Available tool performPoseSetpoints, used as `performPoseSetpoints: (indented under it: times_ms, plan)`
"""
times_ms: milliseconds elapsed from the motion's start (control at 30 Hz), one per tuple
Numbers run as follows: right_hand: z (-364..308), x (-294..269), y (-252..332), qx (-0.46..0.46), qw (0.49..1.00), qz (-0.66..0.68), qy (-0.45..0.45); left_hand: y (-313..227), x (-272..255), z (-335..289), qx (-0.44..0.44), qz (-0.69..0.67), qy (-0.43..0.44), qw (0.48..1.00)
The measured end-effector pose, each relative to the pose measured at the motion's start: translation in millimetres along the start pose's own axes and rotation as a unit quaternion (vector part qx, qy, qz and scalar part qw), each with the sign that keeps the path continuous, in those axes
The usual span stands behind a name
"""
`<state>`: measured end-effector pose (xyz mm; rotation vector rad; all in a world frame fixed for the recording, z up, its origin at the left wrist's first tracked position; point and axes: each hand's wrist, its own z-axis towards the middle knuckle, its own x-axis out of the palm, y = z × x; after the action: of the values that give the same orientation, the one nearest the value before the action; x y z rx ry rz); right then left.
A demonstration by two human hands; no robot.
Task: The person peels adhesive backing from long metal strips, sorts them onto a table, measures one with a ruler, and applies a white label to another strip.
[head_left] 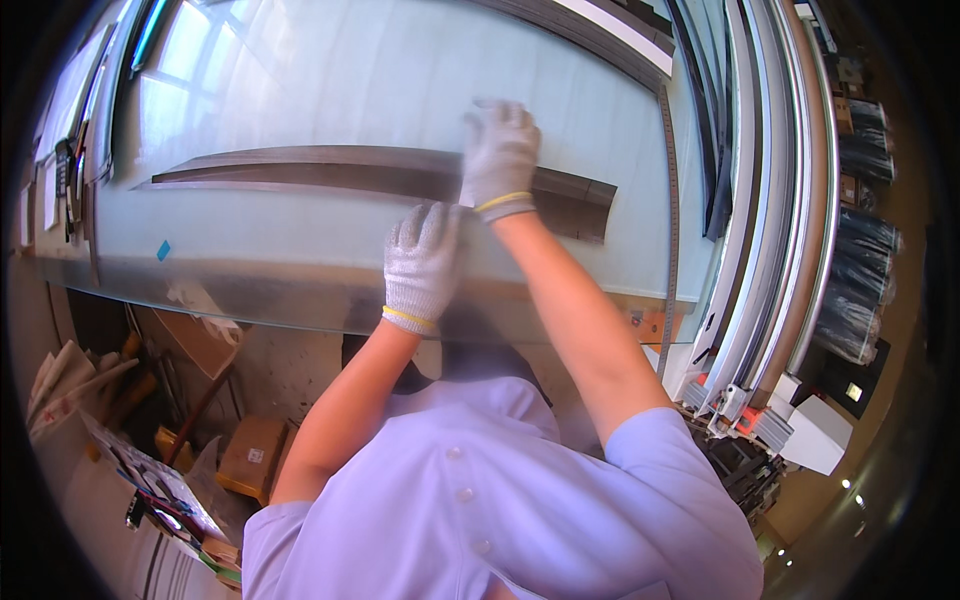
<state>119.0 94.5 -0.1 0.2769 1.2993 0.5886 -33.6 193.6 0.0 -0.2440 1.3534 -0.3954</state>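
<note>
My right hand (503,155), in a pale grey knit glove with a yellow cuff edge, lies over a long dark grey-brown flat strip (330,165) on the glass-topped table (320,80). Its fingers stretch away from me, slightly blurred. My left hand (422,262), gloved alike, rests nearer to me at the strip's near edge, fingers extended and a little apart. The strip runs sideways, passing beneath the right hand. Between the hands a small white patch shows; I cannot tell what it is. The undersides of both hands are hidden.
A long ruler (672,190) lies along the table's right side. More dark strips (580,30) lie at the far edge. Metal rails (790,200) run down the right. A small blue piece (163,250) sits at left. A cardboard box (252,455) stands below the table.
</note>
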Motion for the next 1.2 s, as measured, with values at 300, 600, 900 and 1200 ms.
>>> performPoseSetpoints:
  times_ms: [300, 600, 900, 1200]
  plan:
    - [-4, 27, 26, -0.036, 0.986, -0.147, 0.075, 57, -37, -7, 0.015, -0.094, 0.030, 0.995]
    - [-5, 21, 26, -0.023, 0.982, -0.163, 0.095, 130, -72, 20, -0.065, 0.037, -0.018, 0.997]
    - [-6, 23, 19, -0.023, 0.998, -0.050, 0.008, 130, -64, 19, 0.022, 0.031, -0.038, 0.999]
    - [-47, -108, -91, 0.193, 0.926, 0.218, -0.242, 123, -64, 14, 0.027, 0.055, -0.078, 0.995]
